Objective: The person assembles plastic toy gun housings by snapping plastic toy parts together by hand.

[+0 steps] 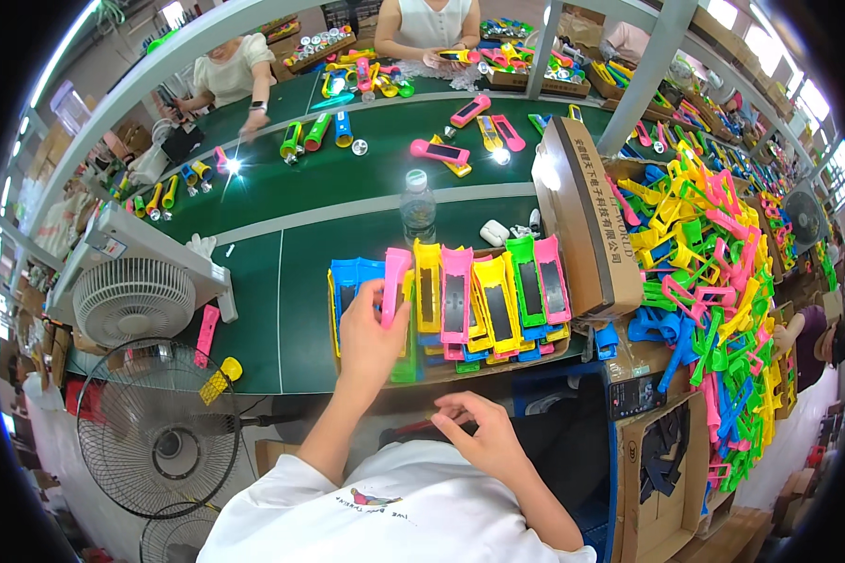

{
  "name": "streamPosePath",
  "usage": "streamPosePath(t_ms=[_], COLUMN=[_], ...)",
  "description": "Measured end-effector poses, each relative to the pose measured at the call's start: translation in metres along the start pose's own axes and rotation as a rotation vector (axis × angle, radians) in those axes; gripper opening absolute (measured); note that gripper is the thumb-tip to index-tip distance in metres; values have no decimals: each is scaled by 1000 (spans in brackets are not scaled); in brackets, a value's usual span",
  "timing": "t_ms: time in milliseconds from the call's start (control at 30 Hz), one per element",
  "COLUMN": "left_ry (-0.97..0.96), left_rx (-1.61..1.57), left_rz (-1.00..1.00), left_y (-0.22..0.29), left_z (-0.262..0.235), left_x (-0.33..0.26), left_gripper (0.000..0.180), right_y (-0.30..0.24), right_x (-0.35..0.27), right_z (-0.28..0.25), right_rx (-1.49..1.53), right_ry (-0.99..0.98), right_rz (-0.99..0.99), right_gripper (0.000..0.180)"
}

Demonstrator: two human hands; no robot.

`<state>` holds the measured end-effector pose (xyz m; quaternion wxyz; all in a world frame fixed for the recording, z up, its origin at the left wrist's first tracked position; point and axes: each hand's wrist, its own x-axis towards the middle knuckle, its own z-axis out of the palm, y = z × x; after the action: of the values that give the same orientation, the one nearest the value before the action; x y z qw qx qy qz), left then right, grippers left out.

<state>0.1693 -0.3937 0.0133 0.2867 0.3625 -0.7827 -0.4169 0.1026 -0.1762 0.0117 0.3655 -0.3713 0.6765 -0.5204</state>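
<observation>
My left hand point(368, 330) is closed around a pink plastic flashlight casing point(395, 281), held upright over the left part of a cardboard tray point(561, 351). Packed in the tray are several pink, yellow, green and blue casings. A pink casing point(455, 293) and a yellow casing point(496, 305) with dark panels stand on top, right of that hand. Nearer my body, my right hand point(483, 436) hovers in front of the tray, fingers loosely bent and apart, nothing visible in it. Blue casings point(355, 272) lie just behind my left hand.
A clear bottle point(419, 208) and a white case point(495, 233) stand behind the tray. To the right are a tall cardboard box point(587, 220) and a heaped pile of plastic parts point(714, 281). Fans point(131, 300) stand at left. Across the green bench point(253, 225), people handle flashlights.
</observation>
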Motion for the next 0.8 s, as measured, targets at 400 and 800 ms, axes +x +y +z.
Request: streamPosePath(t_ms=[400, 800], left_ry=[179, 258], left_rx=[367, 437], left_rz=[141, -23], left_y=[-42, -70], left_z=[-30, -36], left_x=[5, 2], left_gripper=[26, 25], right_y=[17, 36], right_x=[-55, -81], right_z=[-34, -48], right_rx=[40, 78], right_ry=[141, 155], right_rz=[56, 96], right_gripper=[22, 23])
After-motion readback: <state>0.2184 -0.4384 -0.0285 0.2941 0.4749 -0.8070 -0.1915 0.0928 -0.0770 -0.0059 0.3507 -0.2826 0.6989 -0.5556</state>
